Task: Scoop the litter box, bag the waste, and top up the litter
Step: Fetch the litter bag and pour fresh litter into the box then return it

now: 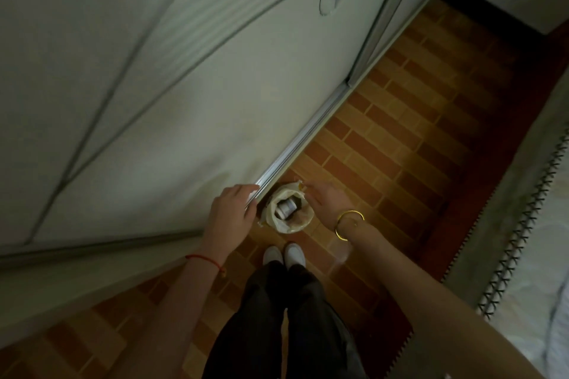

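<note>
A small round bin [303,218] lined with a pale plastic bag stands on the brick-patterned floor by the corner of a sliding wardrobe door. A grey-white cylindrical object [286,208] lies inside it. My left hand [231,211] grips the metal edge of the sliding door [184,101], just left of the bin. My right hand [328,197], with a gold bangle on the wrist, hovers over the bin's far right rim, fingers spread and pointing left. It holds nothing that I can see. No litter box or scoop is in view.
The pale wardrobe door fills the left and top. My feet in white shoes [284,255] stand just behind the bin. A bed with a stitched edge [529,209] runs along the right, leaving a narrow strip of floor between it and the wardrobe.
</note>
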`<state>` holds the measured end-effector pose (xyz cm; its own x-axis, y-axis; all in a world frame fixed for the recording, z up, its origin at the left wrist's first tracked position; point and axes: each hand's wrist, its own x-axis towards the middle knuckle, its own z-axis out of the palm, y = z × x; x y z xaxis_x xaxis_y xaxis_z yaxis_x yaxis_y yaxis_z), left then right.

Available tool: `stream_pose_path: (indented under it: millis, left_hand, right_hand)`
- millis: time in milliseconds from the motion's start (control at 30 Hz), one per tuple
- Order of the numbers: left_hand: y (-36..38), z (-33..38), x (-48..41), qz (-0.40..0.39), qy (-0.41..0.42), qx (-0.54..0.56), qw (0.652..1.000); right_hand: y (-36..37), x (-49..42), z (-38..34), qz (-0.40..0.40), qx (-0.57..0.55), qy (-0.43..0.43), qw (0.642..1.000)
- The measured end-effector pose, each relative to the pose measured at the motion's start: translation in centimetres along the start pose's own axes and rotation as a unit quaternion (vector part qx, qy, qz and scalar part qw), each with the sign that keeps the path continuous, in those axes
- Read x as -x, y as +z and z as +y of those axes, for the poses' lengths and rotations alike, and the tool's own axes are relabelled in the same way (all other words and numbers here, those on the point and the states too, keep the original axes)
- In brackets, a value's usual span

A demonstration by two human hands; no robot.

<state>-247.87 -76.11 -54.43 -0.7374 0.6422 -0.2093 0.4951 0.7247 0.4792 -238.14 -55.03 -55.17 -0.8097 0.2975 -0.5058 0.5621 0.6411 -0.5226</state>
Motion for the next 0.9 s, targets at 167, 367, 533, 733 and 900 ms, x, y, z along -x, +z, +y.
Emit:
stream_pose_path:
  millis: [167, 367, 533, 733, 900]
  left_hand:
    - [-4.7, 2.2, 3.7, 0.015, 0.009, 0.014, 1.000]
    - [-8.9, 4.8, 7.5, 0.030, 0.004, 0.036, 0.999]
    - [-11.4, 7.1, 9.9, 0.062, -0.009, 0.049, 0.997]
    - [-12.1, 10.2, 12.6, 0.114, -0.041, 0.042, 0.992]
    - [-10.6, 13.7, 15.3, 0.164, -0.084, 0.060, 0.981]
  right_hand:
    - [-3.3, 4.5, -3.6, 0.028, 0.018, -0.023, 0.999]
    - [-6.4, 8.8, -6.6, 0.035, 0.067, -0.050, 0.996]
    - [-8.2, 10.9, -7.3, 0.054, 0.112, -0.079, 0.989]
    - [-10.9, 12.9, -6.8, 0.048, 0.183, -0.139, 0.972]
    - [-13.1, 14.5, -5.5, 0.042, 0.196, -0.188, 0.961]
